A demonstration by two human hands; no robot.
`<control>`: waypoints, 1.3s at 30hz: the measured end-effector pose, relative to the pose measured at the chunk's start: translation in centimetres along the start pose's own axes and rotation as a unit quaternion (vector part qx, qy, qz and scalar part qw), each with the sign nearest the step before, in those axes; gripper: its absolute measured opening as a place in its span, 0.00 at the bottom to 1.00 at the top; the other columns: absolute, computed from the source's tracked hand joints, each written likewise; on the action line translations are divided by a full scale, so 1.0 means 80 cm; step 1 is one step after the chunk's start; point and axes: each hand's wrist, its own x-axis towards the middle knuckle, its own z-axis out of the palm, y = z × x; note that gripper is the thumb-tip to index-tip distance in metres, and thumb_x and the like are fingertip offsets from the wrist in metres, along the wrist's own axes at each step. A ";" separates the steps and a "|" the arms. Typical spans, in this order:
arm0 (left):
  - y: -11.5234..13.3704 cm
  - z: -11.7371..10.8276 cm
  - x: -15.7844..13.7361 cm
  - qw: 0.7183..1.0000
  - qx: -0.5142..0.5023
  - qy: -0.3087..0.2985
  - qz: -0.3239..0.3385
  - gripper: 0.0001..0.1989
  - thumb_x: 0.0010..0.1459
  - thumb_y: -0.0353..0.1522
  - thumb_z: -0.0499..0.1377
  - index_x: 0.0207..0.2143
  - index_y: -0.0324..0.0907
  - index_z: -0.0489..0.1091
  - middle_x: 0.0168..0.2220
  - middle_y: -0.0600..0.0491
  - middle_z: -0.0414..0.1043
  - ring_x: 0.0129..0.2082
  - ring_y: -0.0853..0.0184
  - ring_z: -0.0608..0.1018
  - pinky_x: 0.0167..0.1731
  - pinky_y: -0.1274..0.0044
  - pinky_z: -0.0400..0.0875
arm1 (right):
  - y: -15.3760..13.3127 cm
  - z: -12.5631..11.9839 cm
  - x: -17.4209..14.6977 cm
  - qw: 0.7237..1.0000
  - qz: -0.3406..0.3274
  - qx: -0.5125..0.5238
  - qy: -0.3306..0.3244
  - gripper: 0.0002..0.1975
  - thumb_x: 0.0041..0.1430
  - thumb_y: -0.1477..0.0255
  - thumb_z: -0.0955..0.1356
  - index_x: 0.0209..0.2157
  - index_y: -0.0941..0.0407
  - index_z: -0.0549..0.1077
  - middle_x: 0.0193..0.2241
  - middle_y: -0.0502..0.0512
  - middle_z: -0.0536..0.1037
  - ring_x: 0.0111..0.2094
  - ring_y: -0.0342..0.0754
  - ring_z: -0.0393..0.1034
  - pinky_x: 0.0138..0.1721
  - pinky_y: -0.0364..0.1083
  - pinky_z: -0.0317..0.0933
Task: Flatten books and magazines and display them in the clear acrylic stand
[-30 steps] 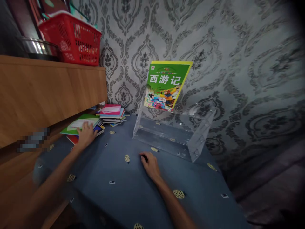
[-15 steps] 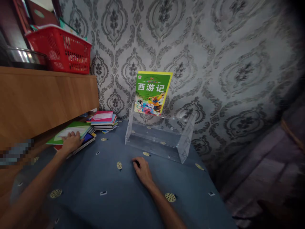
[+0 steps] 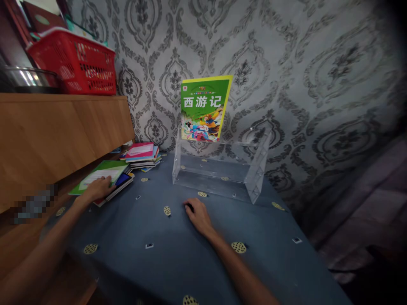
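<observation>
My left hand (image 3: 99, 188) lies palm down over the right edge of a green book (image 3: 110, 168), fingers outstretched. Under that book, a book with a dark blue cover (image 3: 122, 180) pokes out to the right. My right hand (image 3: 199, 216) rests on the table by itself, its fingers loosely curled in with nothing visible in them. Beyond it stands a clear acrylic rack (image 3: 256, 171) with stepped tiers. A green and yellow picture book (image 3: 203, 112) with white Chinese characters stands upright in its back tier, toward the left.
A stack of books (image 3: 140, 154), pink on top, sits at the table's back left. The table (image 3: 178, 254) has a blue cloth with a pineapple print. Along the left runs a wooden cabinet (image 3: 63, 131) bearing a red basket (image 3: 76, 63) and a metal bowl (image 3: 32, 78). A patterned wall rises behind.
The camera view has shifted slightly. My left hand has slid from the green book's cover toward its right edge. My right hand stays resting on the table.
</observation>
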 end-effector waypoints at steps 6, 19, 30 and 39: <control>0.005 -0.002 -0.025 1.000 0.023 0.008 0.016 0.22 0.62 0.29 0.43 0.49 0.33 0.73 0.48 0.33 0.77 0.47 0.48 0.80 0.44 0.64 0.70 | 0.000 -0.001 0.000 1.000 -0.007 -0.013 -0.001 0.12 0.60 0.78 0.63 0.39 0.55 0.77 0.38 0.58 0.81 0.43 0.52 0.74 0.48 0.53 0.67; 0.091 0.010 -0.141 0.983 0.023 -0.076 0.165 0.27 0.58 0.20 0.44 0.57 0.33 0.68 0.51 0.35 0.76 0.50 0.52 0.79 0.47 0.65 0.71 | -0.008 -0.007 -0.002 0.999 -0.014 -0.035 -0.030 0.13 0.61 0.77 0.62 0.41 0.56 0.77 0.39 0.58 0.80 0.43 0.53 0.73 0.50 0.55 0.66; 0.162 0.049 -0.206 0.953 -0.033 -0.015 0.301 0.27 0.60 0.24 0.48 0.61 0.38 0.66 0.56 0.33 0.72 0.51 0.49 0.78 0.45 0.62 0.74 | -0.027 -0.011 -0.007 0.997 -0.052 -0.044 -0.027 0.13 0.65 0.73 0.64 0.47 0.56 0.76 0.45 0.60 0.80 0.49 0.53 0.72 0.54 0.56 0.65; 0.197 0.037 -0.167 0.918 -0.131 0.051 0.370 0.19 0.69 0.35 0.47 0.56 0.41 0.68 0.58 0.41 0.71 0.59 0.54 0.72 0.56 0.61 0.67 | -0.052 -0.010 -0.018 0.982 -0.112 -0.097 -0.121 0.15 0.66 0.67 0.67 0.52 0.54 0.76 0.55 0.62 0.76 0.60 0.57 0.66 0.60 0.61 0.60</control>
